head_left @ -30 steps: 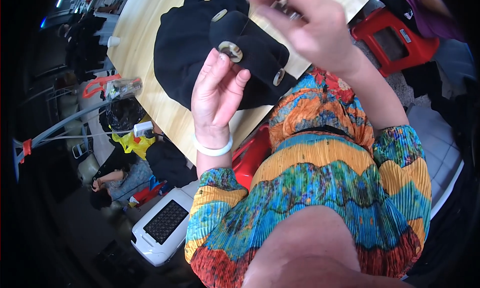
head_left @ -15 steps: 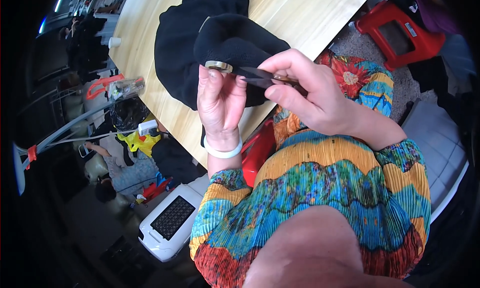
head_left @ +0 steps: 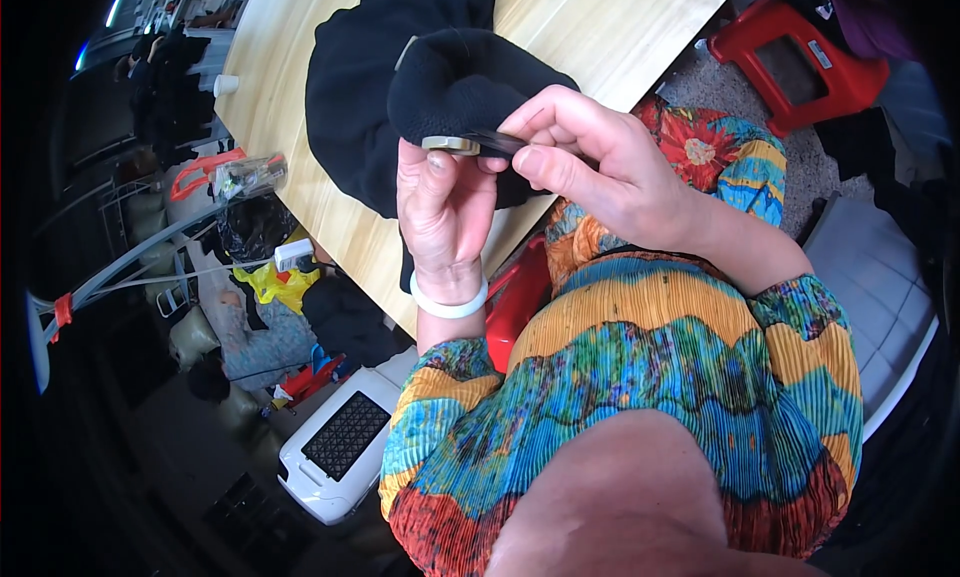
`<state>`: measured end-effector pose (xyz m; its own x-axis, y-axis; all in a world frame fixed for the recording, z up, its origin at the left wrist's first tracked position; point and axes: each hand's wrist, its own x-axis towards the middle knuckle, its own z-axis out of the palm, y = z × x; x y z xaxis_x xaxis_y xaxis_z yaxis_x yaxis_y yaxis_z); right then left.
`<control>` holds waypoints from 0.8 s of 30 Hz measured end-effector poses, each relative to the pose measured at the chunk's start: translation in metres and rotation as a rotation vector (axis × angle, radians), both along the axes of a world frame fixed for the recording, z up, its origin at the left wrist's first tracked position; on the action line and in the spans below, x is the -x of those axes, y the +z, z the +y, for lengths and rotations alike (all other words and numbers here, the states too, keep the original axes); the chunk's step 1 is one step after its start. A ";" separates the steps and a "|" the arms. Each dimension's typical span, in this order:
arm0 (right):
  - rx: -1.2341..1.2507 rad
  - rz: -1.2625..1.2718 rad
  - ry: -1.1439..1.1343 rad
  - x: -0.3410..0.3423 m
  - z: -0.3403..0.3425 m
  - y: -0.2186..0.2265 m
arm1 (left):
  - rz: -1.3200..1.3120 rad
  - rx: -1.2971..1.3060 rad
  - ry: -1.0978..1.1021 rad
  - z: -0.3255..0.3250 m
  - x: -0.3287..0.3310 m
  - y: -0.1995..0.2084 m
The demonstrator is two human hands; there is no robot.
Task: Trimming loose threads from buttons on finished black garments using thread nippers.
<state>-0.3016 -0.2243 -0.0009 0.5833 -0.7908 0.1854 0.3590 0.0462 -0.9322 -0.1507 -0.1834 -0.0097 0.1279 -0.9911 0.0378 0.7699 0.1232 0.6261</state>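
A black garment (head_left: 352,102) of thick cloth lies bunched on the table, its nearer part raised in a rounded fold. My left hand (head_left: 445,207), with a white bangle on the wrist, pinches the near edge of that fold. At the fingertips shows a round brass-coloured metal piece (head_left: 450,145), like a large button or ring; how it joins the cloth is hidden. Dark thread snips (head_left: 494,142) are in my right hand (head_left: 625,172), closed round their handle. Their blades point left and meet the metal piece's right side or lie just beside it.
Pale wooden table (head_left: 590,37) spreads under the garment. A white cup (head_left: 226,84) stands on its left edge. To the right is a red plastic stool (head_left: 800,62). Lower left stands a white machine (head_left: 335,447) with a dark grille; another person (head_left: 255,337) sits beyond it.
The snips have moved left and their blades, spread before, now look closer together near the metal piece. My right hand has shifted slightly up and left. The metal piece has tipped a little.
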 end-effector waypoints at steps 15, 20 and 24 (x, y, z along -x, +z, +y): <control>0.127 -0.047 -0.384 -0.001 -0.020 0.006 | -0.046 -0.056 -0.041 0.005 -0.013 -0.007; 0.438 -0.332 -0.450 0.008 -0.061 -0.029 | 0.036 -0.152 -0.104 0.003 -0.025 -0.007; 0.339 0.397 -0.473 0.004 -0.049 -0.031 | 0.149 -0.236 -0.194 -0.008 -0.027 0.009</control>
